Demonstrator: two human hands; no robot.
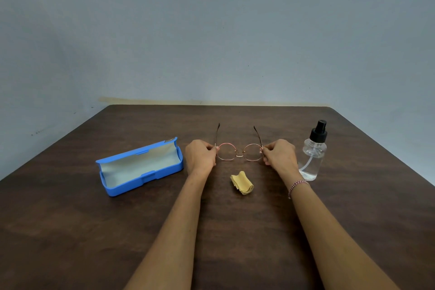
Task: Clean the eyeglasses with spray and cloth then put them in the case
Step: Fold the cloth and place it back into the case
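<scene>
Round thin-rimmed eyeglasses point(239, 154) are held at the middle of the brown table, temples unfolded and pointing away from me. My left hand point(200, 156) pinches the frame's left hinge; my right hand point(280, 155) pinches the right hinge. A crumpled yellow cloth point(242, 183) lies on the table just in front of the glasses, between my forearms. To the left, a blue glasses case point(141, 167) lies open, its pale lining bare. A clear spray bottle point(313, 153) with a black pump top stands upright right of my right hand.
The dark wooden table point(70, 219) runs back to a grey-blue wall. Its far edge is behind the glasses' temples; its side edges angle away left and right. A braided band is on my right wrist.
</scene>
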